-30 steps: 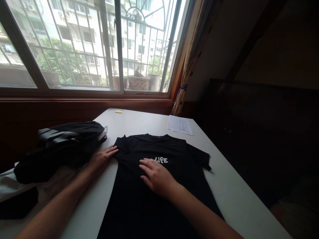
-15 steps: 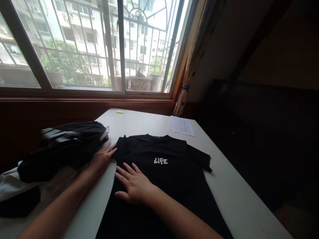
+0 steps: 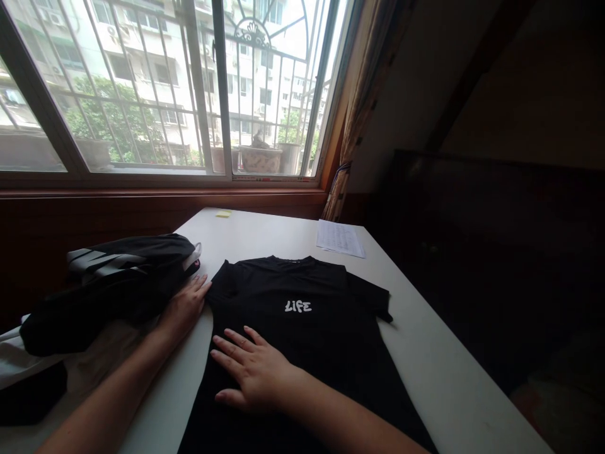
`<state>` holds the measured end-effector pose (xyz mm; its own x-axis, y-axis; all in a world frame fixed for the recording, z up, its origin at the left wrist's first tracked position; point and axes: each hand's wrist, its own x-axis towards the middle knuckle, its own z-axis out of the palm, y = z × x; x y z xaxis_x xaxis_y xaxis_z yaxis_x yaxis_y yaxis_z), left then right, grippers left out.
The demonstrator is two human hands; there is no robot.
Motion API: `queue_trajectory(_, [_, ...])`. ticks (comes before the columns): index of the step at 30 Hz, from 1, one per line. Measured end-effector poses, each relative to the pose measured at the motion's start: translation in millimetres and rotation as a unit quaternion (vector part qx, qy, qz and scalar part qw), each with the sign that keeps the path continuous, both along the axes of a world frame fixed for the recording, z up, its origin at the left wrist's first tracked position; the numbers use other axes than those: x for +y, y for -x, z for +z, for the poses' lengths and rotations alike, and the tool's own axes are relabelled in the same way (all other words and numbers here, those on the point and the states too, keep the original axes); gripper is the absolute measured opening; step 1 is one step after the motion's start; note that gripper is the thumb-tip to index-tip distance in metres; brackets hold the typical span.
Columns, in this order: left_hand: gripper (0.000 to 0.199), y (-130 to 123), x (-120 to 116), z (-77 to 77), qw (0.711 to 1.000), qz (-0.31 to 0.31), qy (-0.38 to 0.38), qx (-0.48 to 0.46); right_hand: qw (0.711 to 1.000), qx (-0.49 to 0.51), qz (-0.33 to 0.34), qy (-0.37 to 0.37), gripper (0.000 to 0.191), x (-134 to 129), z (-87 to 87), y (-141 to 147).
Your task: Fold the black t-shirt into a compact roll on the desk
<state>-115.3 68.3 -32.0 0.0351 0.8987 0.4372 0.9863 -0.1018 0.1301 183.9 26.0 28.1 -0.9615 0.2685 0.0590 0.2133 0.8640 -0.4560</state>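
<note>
A black T-shirt (image 3: 312, 353) with small white lettering on its chest lies spread on a white table (image 3: 250, 234), its collar toward the window. My right hand (image 3: 255, 372) rests flat on the left part of the shirt body, fingers spread. At the shirt's left sleeve, my left hand (image 3: 189, 299) lies with fingers stretched out, its fingertips at the sleeve edge. Beside that hand is a heap of black and white clothes (image 3: 108, 290). The shirt's bottom part is hidden by my right forearm and the picture's lower edge.
Printed paper sheets (image 3: 340, 238) lie near the far right corner of the table. Small yellow sticky notes (image 3: 224, 214) are at the far edge. Behind stands a barred window (image 3: 265, 94) with a tied curtain (image 3: 343, 170) at its right.
My right hand has slid a little down the shirt, toward me. My left hand stays by the sleeve. The whole view has shifted slightly.
</note>
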Motion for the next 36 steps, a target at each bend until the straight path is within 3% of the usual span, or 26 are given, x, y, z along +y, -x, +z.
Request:
queue_trajectory(5, [0.051, -2.1, -2.9, -4.7, 0.999, 0.015, 0.009, 0.032, 1.000, 0.005, 0.008, 0.029, 0.072, -9.2, 5.6, -20.0])
queue_trajectory(7, [0.053, -3.7, -4.7, -2.4, 0.999, 0.016, 0.002, 0.039, 0.999, 0.014, 0.014, 0.032, 0.071, -6.0, 8.5, -33.6])
queue_trajectory(9, [0.055, -7.5, -7.4, 4.6, 0.999, 0.006, -0.018, 0.039, 0.999, 0.025, -0.022, 0.023, 0.065, 4.8, 9.8, -51.3])
queue_trajectory(12, [0.053, -23.4, -13.8, 22.2, 0.997, -0.042, -0.053, 0.023, 0.985, 0.040, -0.168, -0.001, 0.058, 33.3, 3.5, -86.6])
queue_trajectory(15, [0.050, -53.9, -21.6, 37.4, 0.989, -0.137, -0.054, -0.003, 0.937, 0.032, -0.346, -0.027, 0.060, 65.1, -15.7, -129.9])
queue_trajectory(17, [0.050, -77.5, -26.2, 39.3, 0.977, -0.209, -0.031, -0.004, 0.895, -0.003, -0.445, -0.033, 0.063, 80.1, -31.3, -158.8])
queue_trajectory(19, [0.049, -97.6, -29.6, 33.4, 0.970, -0.245, 0.003, 0.005, 0.872, -0.026, -0.488, -0.038, 0.065, 87.3, -43.9, -183.8])
queue_trajectory(22, [0.059, -113.3, -32.2, 17.4, 0.968, -0.244, 0.053, 0.034, 0.859, -0.069, -0.503, -0.067, 0.067, 86.7, -52.9, -209.8])
queue_trajectory(25, [0.065, -113.7, -33.1, 6.5, 0.968, -0.228, 0.083, 0.063, 0.855, -0.105, -0.499, -0.095, 0.071, 81.5, -53.6, -224.1])
queue_trajectory(36, [0.064, -110.9, -34.7, 9.9, 0.968, -0.212, 0.108, 0.086, 0.851, -0.133, -0.499, -0.099, 0.071, 81.9, -56.4, -266.0])
